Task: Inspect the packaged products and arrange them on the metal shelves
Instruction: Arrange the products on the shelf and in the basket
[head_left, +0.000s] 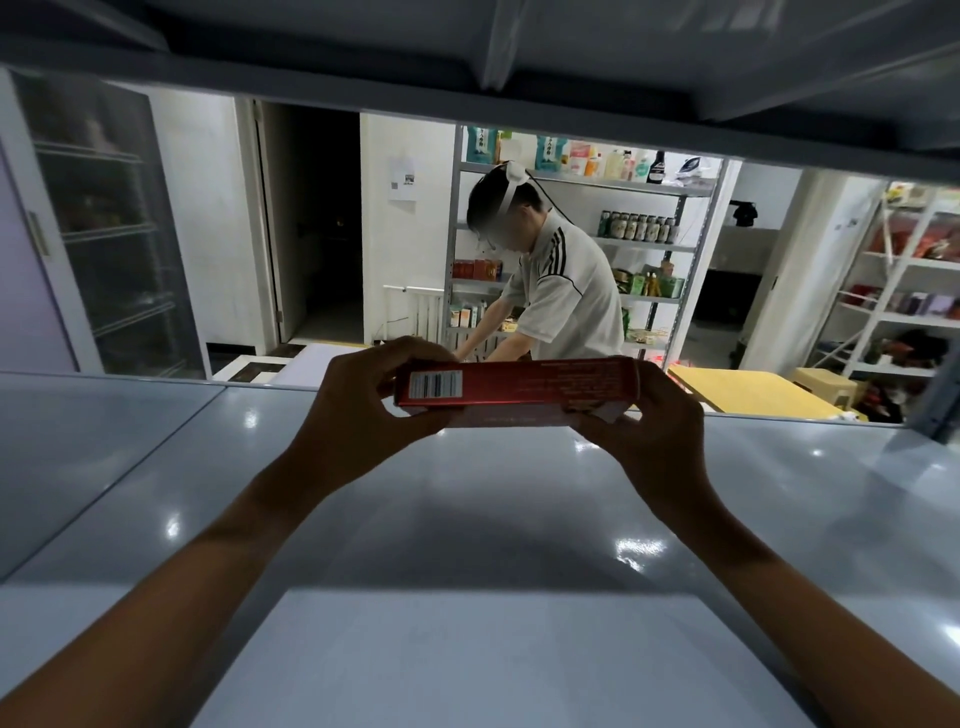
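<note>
The two hands hold one red box (514, 387) between them, out over the far part of the grey metal shelf (156, 467), toward 12 o'clock from the person; the left hand (363, 395) grips the end at 9 o'clock, thumb underneath and fingers curled over the top, and the right hand (644, 410) grips the end at 3 o'clock in the same manner. The box is long and flat, held level with a narrow side turned to the camera; a white barcode label (435, 384) sits near its left end, and lines of small print run along the side, too small to read.

I judge that the step in hand is the inspection — the printed side is turned up to the eyes; whether the box touches the shelf or is just above it I cannot tell, since its lower edge is in shadow.

The next move, as I see it, calls for lowering the box flat on the shelf, square to the back edge, and then letting go with both hands together so it does not tip; the surface is glossy, so the box may slide if it is pushed.

Behind the shelf, at 12 o'clock, another person (550, 280) bends over some goods in front of a stocked rack (649, 244); a yellow board (748, 387) lies at 2 o'clock.
</note>
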